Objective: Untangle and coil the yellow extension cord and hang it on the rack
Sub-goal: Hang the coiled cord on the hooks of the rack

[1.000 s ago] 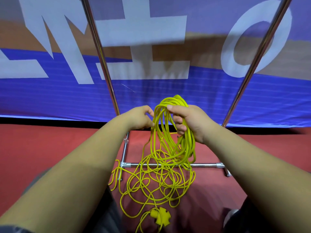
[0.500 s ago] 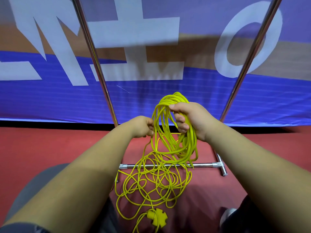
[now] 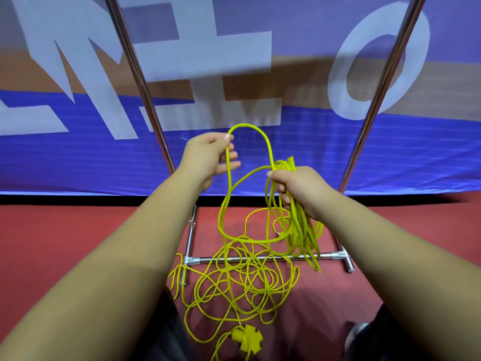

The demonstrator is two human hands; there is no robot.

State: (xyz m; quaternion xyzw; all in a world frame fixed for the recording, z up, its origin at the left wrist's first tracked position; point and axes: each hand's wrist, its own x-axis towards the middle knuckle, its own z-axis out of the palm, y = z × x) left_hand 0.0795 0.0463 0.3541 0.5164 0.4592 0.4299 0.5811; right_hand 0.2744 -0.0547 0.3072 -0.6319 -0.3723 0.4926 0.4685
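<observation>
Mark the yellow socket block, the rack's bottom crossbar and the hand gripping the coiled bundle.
socket block [image 3: 247,341], head view, centre of its yellow body.
bottom crossbar [image 3: 326,255], head view, bare stretch near its right end.
right hand [image 3: 299,188], head view, back of the hand.

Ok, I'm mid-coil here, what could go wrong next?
The loose tangle of the yellow cord lies across the rack's base bar; pulling more loop with the left hand could snag there or tighten a knot. The right hand grips many loops, which might slip.
</observation>
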